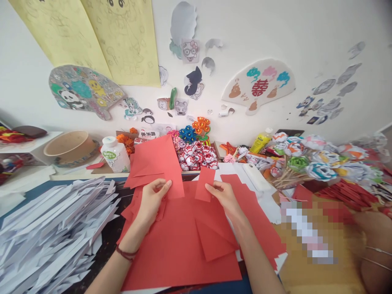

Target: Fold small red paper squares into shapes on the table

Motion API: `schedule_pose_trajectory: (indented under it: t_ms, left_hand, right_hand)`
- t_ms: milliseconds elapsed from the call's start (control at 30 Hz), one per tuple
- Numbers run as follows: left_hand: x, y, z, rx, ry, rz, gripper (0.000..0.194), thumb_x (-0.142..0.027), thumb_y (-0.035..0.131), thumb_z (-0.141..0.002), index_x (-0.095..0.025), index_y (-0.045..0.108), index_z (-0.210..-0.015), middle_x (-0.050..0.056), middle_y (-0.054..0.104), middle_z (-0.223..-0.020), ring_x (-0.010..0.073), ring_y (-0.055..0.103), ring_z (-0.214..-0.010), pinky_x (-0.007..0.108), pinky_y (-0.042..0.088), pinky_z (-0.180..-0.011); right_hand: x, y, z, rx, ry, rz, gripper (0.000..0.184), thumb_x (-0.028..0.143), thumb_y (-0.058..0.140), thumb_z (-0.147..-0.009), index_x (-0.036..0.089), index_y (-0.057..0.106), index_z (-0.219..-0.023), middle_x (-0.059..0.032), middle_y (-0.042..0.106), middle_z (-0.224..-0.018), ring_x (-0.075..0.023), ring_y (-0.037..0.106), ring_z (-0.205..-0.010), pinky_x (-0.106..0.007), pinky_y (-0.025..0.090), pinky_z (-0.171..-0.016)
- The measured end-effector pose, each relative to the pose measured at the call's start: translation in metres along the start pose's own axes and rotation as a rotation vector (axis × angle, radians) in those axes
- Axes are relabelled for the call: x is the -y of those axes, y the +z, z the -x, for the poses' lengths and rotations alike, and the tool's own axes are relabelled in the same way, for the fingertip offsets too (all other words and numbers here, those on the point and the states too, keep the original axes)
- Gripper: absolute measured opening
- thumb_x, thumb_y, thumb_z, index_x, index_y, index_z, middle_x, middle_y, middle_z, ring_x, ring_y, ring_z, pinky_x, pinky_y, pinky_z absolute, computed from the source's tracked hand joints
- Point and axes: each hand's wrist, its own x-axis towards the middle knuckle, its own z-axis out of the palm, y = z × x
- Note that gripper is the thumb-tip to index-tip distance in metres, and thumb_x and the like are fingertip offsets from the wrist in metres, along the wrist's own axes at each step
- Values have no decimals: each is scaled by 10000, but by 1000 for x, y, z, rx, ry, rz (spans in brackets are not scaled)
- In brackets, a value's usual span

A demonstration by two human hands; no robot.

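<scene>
My left hand (152, 201) pinches the lower edge of a large red paper sheet (156, 161) and lifts it off the desk. Beside it, my right hand (225, 195) pinches a small red paper strip (205, 183) that stands upright. Between the two pieces is a narrow gap. Below both hands lie several more red paper sheets (180, 249), overlapping on the desk. A thin dark band sits on my left wrist.
A pile of white folded paper pieces (52, 232) fills the left. Behind stand a white bottle (114, 154), a tan bowl (70, 145), paper flowers (197, 153) and a yellow glue bottle (260, 141). Rolled paper roses on sticks (318, 161) lie right. A blurred patch covers the lower right.
</scene>
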Motion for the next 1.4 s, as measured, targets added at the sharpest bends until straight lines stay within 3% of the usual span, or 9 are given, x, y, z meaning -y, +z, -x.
schedule_pose_trajectory:
  t_ms: [167, 433, 633, 733, 833, 967, 1067, 1233, 1400]
  left_hand:
    - [2, 11, 6, 138, 2, -68, 314, -459, 673, -751, -146, 648, -746, 27, 655, -717, 136, 579, -647, 224, 451, -625]
    - [6, 17, 5, 163, 170, -513, 371, -461, 524, -844, -148, 590, -658, -27, 492, -546, 101, 416, -526, 208, 306, -517]
    - [-25, -35, 0, 76, 144, -666, 361, -496, 538, -817, -163, 640, -721, 11, 635, -665, 161, 550, -637, 228, 371, -598]
    - [-32, -68, 8, -238, 146, -998, 285, -443, 551, -813, -194, 658, -900, 47, 685, -844, 199, 584, -706, 257, 357, -607]
    - [-29, -79, 23, -298, 243, -1165, 230, -330, 473, -864, -200, 617, -988, 67, 667, -951, 216, 597, -807, 282, 383, -665]
    - [-18, -55, 42, -78, 358, -1123, 208, -293, 431, -894, -210, 600, -983, 59, 666, -966, 221, 605, -888, 302, 411, -768]
    - [-9, -26, 53, 113, 290, -1037, 211, -294, 408, -908, -221, 603, -946, 49, 679, -960, 206, 624, -847, 282, 414, -715]
    - [5, 15, 62, 317, 76, -962, 309, -398, 408, -915, -197, 622, -819, 57, 703, -754, 210, 652, -707, 266, 371, -607]
    - [18, 32, 54, 449, -193, -616, 518, -588, 333, -889, -164, 594, -747, 37, 672, -568, 129, 498, -347, 239, 344, -446]
  right_hand:
    - [4, 13, 5, 164, 33, 34, 446, 515, 598, -818, 184, 457, -554, 46, 429, -495, -104, 404, -488, -233, 284, -500]
    - [1, 25, 10, 398, 6, -6, 490, 551, 458, -906, 175, 491, -593, 27, 494, -507, -104, 444, -479, -227, 318, -506]
    - [11, 1, 10, 406, -92, 261, 312, 479, 599, -835, 182, 694, -821, -38, 698, -835, -146, 585, -683, -241, 406, -607]
    - [20, -10, 23, 463, -61, 525, 236, 427, 723, -729, 196, 704, -774, -20, 689, -737, -172, 611, -686, -255, 409, -615]
    - [25, -8, 50, 341, -81, 760, 345, 446, 779, -665, 217, 675, -901, -33, 688, -862, -218, 627, -789, -289, 432, -669]
    - [17, 5, 92, 220, -159, 984, 656, 439, 794, -647, 212, 575, -1222, -117, 628, -1147, -319, 590, -1031, -391, 475, -817]
    - [4, 14, 115, 138, -210, 1124, 780, 357, 810, -627, 194, 511, -1328, -153, 587, -1245, -372, 554, -1117, -466, 479, -882]
    - [-8, 23, 132, 86, -272, 1184, 581, 248, 713, -704, 161, 579, -1263, -152, 603, -1255, -367, 570, -1110, -479, 499, -893]
    - [-10, 28, 140, 14, -315, 1154, 395, 147, 579, -794, 157, 621, -1187, -135, 652, -1193, -320, 617, -1051, -437, 515, -875]
